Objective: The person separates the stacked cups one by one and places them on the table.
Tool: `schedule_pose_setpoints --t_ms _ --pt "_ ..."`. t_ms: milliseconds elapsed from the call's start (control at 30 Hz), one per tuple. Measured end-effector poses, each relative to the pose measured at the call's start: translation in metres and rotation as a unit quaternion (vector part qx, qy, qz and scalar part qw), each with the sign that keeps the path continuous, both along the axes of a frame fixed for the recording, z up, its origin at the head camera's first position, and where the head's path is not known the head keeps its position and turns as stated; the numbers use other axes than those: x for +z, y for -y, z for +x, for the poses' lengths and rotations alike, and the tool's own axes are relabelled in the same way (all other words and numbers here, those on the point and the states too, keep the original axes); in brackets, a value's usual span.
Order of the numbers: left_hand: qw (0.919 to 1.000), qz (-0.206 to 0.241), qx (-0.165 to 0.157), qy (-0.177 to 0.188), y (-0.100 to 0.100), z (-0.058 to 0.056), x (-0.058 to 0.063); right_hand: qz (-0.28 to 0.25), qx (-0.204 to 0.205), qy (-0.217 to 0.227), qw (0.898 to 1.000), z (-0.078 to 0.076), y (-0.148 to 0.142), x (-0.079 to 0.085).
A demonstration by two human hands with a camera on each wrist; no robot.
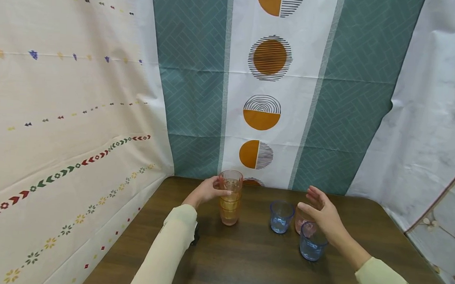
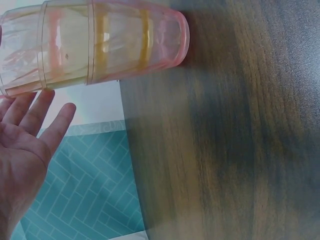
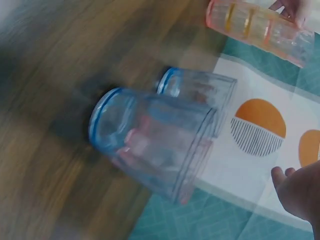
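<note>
Evidently we have cup stacking in hand: our left hand (image 1: 205, 191) grips the tall cup stack (image 1: 229, 206) high up, thumb on the near side and fingers behind, and the stack stands upright just to the right of that hand. Our right hand (image 1: 326, 213) holds nothing; its fingers are spread and its thumb stands well apart from them. The pink cup (image 1: 299, 225) is just below that thumb, the far blue cup (image 1: 280, 220) is to the left of the right hand, and the near blue cup (image 1: 311, 248) is below it on our side, overlapping the pink one in view. We cannot tell whether those two cups touch.

We judge that the next move calls for the right thumb and fingers to close round one loose cup, perhaps the pink one, and lift it straight up without nudging its blue neighbours, while the left hand steadies the stack, which could tip.

Beyond both hands runs the far edge of the table (image 1: 252, 263), with the hanging cloth (image 1: 192, 114) right behind it, so we have little reach forward. Between the hands, bare wood parts the stack from the far blue cup, and more open room lies on our side of both hands
</note>
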State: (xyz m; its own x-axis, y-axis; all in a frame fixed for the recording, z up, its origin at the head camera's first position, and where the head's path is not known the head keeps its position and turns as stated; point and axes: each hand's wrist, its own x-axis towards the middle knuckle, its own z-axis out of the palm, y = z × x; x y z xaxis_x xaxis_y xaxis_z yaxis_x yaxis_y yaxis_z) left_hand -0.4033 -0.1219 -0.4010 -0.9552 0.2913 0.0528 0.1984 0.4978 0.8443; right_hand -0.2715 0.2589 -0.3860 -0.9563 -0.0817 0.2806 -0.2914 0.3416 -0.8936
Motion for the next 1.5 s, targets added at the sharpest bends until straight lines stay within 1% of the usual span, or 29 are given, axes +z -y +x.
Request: schedule_pose_setpoints --t_ms 267,500,700,967,1167,1367,1500 --pt "1.0000 0.005 0.003 0.005 0.002 0.002 0.002 -0.019 -0.005 0.001 1.000 -0.012 0.031 0.010" --pt "1.0000 0.003 0.002 -0.002 0.000 0.002 0.002 -0.032 -0.008 0.006 0.999 -0.026 0.054 0.017" --pt "0.9999 0.011 0.001 0.000 0.001 0.000 -0.001 -0.040 -0.010 0.014 0.999 -0.037 0.071 0.022" --pt "0.9998 0.020 0.002 -0.002 0.000 0.001 -0.005 -0.035 0.001 0.033 0.999 -0.048 0.094 0.021" --pt "0.9995 0.032 0.004 -0.001 0.001 0.001 -0.009 -0.038 0.010 0.033 0.999 -0.056 0.113 0.021" --pt "0.9990 0.044 0.001 0.005 0.003 0.000 -0.012 -0.014 0.013 0.026 0.999 -0.067 0.128 0.019" --pt "0.9987 0.051 -0.002 0.002 0.002 -0.001 -0.013 0.001 0.013 0.028 1.000 -0.073 0.136 0.018"
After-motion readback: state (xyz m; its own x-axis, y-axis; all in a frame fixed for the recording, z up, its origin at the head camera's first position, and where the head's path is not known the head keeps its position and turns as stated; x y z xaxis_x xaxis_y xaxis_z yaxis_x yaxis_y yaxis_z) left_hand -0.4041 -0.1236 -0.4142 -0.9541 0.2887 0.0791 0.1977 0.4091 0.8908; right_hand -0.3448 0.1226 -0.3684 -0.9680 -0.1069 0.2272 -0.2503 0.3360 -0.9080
